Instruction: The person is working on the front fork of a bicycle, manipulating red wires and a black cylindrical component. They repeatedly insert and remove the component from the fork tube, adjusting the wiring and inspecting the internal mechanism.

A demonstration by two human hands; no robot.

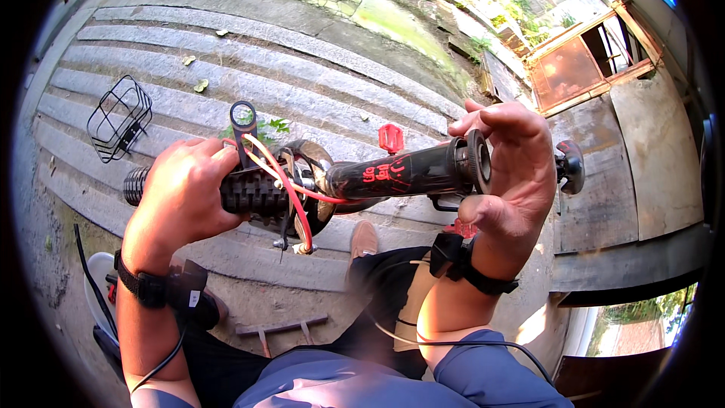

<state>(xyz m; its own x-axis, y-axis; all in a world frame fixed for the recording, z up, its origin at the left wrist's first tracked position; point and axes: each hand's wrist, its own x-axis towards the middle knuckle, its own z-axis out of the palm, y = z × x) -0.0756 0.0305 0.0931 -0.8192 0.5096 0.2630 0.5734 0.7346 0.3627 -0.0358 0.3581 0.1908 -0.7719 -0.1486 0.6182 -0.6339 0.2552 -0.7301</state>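
A small bicycle stands in front of me, its knobby black tyre (260, 195) on the left side. My left hand (185, 189) wraps over that tyre, beside a black bracket (243, 117) with a ring-shaped end. Red cables (291, 200) loop from the front fork area to the thick black frame tube (400, 176), which carries red markings. At the tube's right end sits a dark ridged ring (477, 162). My right hand (517, 159) cups around this ring, fingers above and thumb below, spread apart; any contact is hard to judge. A red pedal (390, 137) shows beyond the tube.
A black wire basket (119, 119) lies on the grey stone slabs (151, 53) to the left. The black saddle (570, 166) is right of my right hand. Wooden boards (596, 181) stand at the right. A wooden piece with legs (281, 325) lies near my feet.
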